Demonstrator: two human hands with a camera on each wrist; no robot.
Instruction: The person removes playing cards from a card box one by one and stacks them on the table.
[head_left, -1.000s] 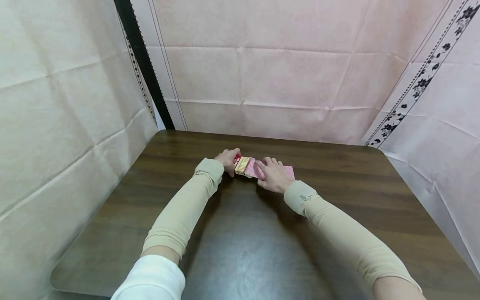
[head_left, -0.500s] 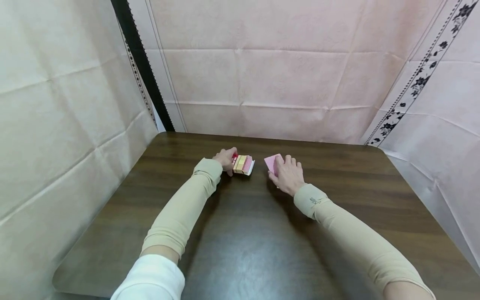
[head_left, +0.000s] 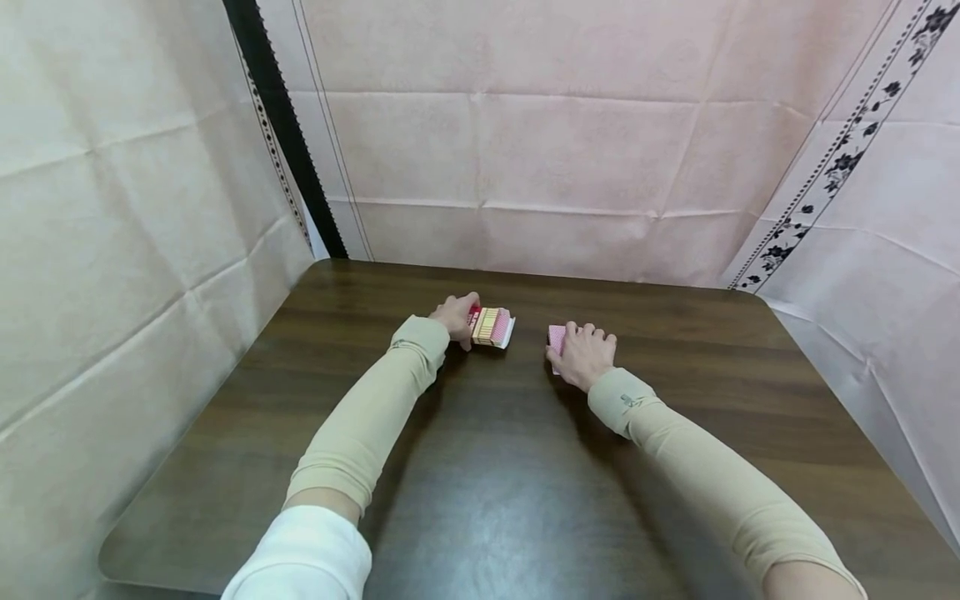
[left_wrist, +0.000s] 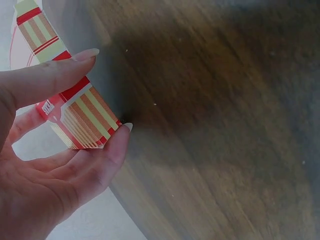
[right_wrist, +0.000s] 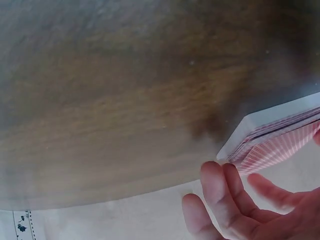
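Note:
In the head view my left hand (head_left: 454,320) grips a striped red and yellow playing-card box (head_left: 487,326) from its left end. A pink-patterned part and a white flap show at the box's right end. The left wrist view has the thumb across the box (left_wrist: 92,112) and fingertips at its lower edge. My right hand (head_left: 585,358) holds a deck of playing cards (head_left: 556,338) with pink-patterned backs, a short way right of the box. From the right wrist, the deck (right_wrist: 275,150) shows slightly fanned edges, with fingertips at its near corner.
A dark brown wooden table (head_left: 480,467) with rounded corners lies under both hands. Pale cloth hangs (head_left: 525,158) stand behind its far edge and along both sides, with a black strip (head_left: 292,125) at the back left.
One second ago the deck reached from the box to my right hand. The right hand has drawn it away to the right, leaving a gap. The left hand has stayed almost still with the box.

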